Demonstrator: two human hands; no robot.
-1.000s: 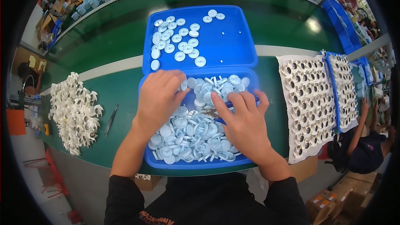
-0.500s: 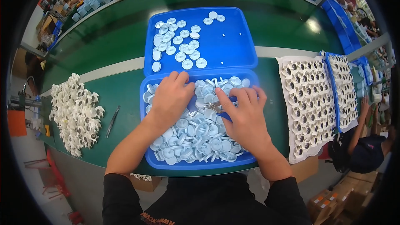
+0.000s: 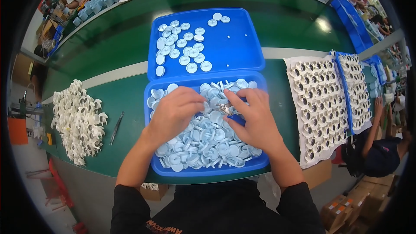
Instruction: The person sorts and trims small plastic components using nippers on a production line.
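My right hand (image 3: pixel 256 121) is closed round a pair of side cutters (image 3: pixel 225 109) with blue handles, their metal jaws pointing left. Facing those jaws, my left hand (image 3: pixel 174 112) is closed with its fingertips pinched on a pale blue round plastic part (image 3: pixel 205 106), mostly covered by the fingers. Both hands are over a near blue tray (image 3: pixel 212 172), heaped with many loose pale blue parts (image 3: pixel 212 144), each a disc with a short stem. The cutters' lower handle is partly hidden by my right hand.
Beyond stands a second blue tray (image 3: pixel 234 52) with scattered discs (image 3: pixel 192 67). At left are a pile of white finned parts (image 3: pixel 80 123) and dark tweezers (image 3: pixel 117 128). Rows of white parts (image 3: pixel 318 112) lie on a cloth at right. A conveyor (image 3: pixel 294 21) runs behind; other people work nearby.
My left hand has come back from the near tray's far left part toward the cutters and now pinches a disc part. My right hand stays over the tray with the cutters.
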